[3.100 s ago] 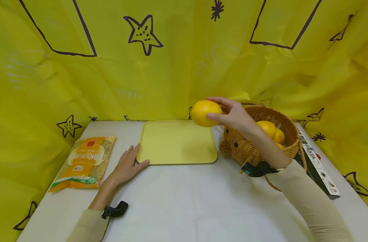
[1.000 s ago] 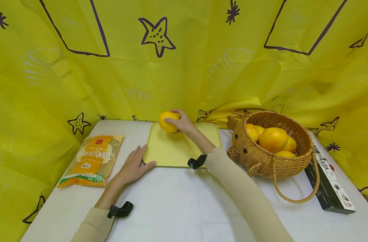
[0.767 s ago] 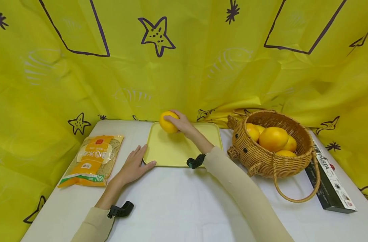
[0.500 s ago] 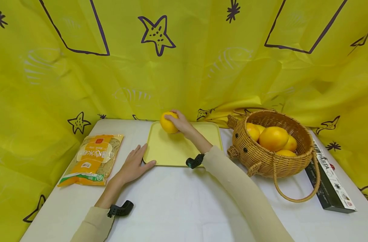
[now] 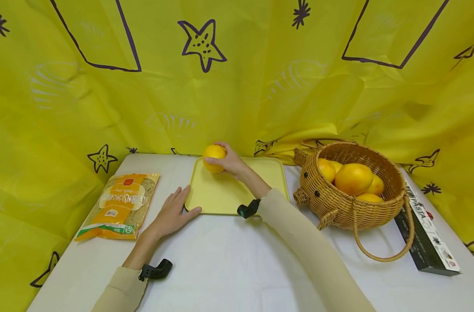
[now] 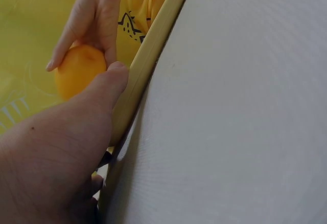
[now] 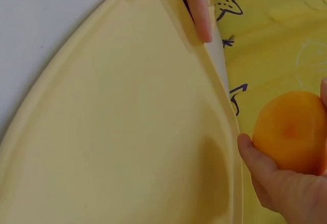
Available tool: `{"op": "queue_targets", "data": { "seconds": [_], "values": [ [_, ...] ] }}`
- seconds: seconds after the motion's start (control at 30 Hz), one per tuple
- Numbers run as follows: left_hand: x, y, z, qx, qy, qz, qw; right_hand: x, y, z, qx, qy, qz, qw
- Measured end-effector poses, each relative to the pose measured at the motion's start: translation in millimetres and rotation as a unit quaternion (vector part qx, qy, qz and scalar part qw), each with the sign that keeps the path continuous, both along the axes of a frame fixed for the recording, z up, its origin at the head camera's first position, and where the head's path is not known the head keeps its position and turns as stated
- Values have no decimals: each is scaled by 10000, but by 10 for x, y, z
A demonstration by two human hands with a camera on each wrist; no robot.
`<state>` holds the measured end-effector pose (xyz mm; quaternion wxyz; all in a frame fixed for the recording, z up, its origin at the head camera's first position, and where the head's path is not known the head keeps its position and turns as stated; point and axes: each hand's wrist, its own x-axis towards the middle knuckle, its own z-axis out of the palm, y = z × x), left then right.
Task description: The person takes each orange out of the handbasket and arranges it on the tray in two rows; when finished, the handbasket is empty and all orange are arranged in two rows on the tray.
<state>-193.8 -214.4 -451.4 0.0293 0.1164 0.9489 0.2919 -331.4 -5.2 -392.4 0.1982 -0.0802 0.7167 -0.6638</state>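
Observation:
A yellow-orange mango (image 5: 212, 152) is in my right hand (image 5: 233, 164), fingers and thumb curled around its right side. It is held above the far left part of a pale yellow tray (image 5: 237, 199); a shadow falls on the tray in the right wrist view, where the mango (image 7: 288, 127) shows a small dimple. My left hand (image 5: 171, 216) rests at the tray's near left corner with fingers fairly straight, the thumb along the front edge. In the left wrist view the left hand (image 6: 61, 137) partly covers the tray rim (image 6: 148, 55).
At right stands a wicker basket (image 5: 338, 216) shaped like an animal, with several mangoes (image 5: 352, 179) inside and a handle hanging forward. A black and white pasta box (image 5: 430, 242) lies beside it. An orange food packet (image 5: 118, 208) lies at left. A yellow curtain (image 5: 237, 86) closes off the back.
The right hand has carried the mango left from beside the basket to above the tray, then slightly further left in the last half second. The left hand stays at the tray corner.

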Motion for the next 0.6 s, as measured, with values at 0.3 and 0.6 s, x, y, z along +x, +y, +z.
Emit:
{"op": "queue_targets", "data": {
  "seconds": [0.3, 0.6],
  "values": [
    [7, -7, -19, -14, 33, 13, 10000, -56, -104, -94, 142, 90, 154, 9997],
    [5, -3, -13, 53, -17, 19, 10000, -116, -339, -132, 1363, 1052, 328, 9845]
  ]
}}
